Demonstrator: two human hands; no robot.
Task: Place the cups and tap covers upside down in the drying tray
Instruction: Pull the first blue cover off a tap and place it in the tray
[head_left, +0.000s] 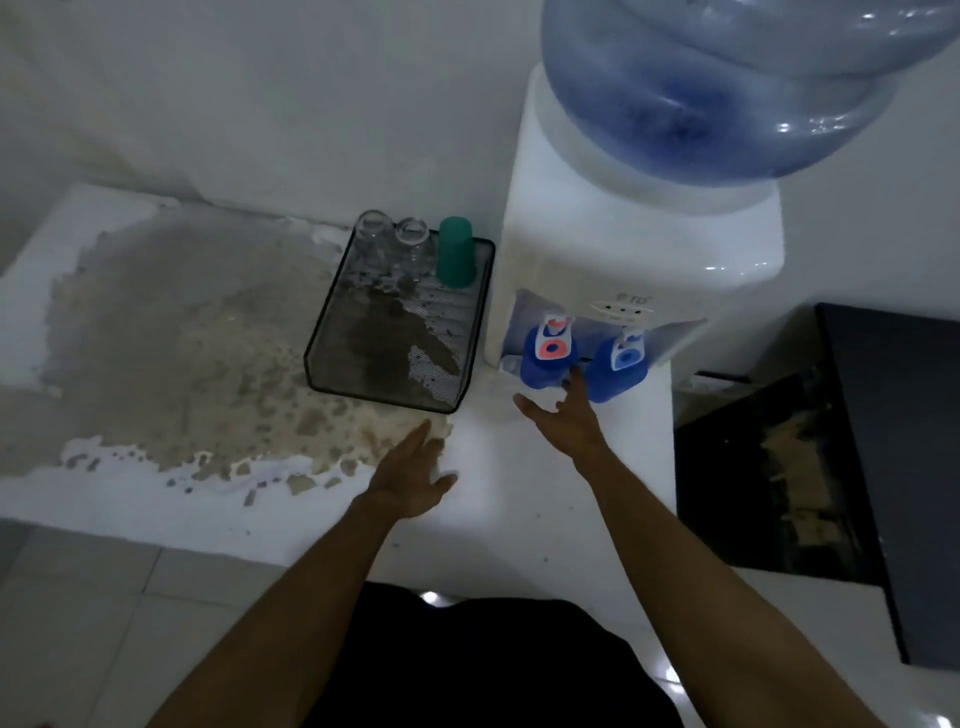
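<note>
A black mesh drying tray lies on the white counter. At its far end stand two clear glasses and a green cup, all upside down. Two blue tap covers sit over the dispenser's taps: the left one under the red tap, the right one under the blue tap. My right hand is open just below and between the covers, fingertips close to them. Flat on the counter near the tray's front right corner lies my left hand, open and holding nothing.
A white water dispenser with a big blue bottle stands right of the tray. The counter has a large worn, peeled patch left of the tray. A dark box sits lower right. The counter's front edge is near my body.
</note>
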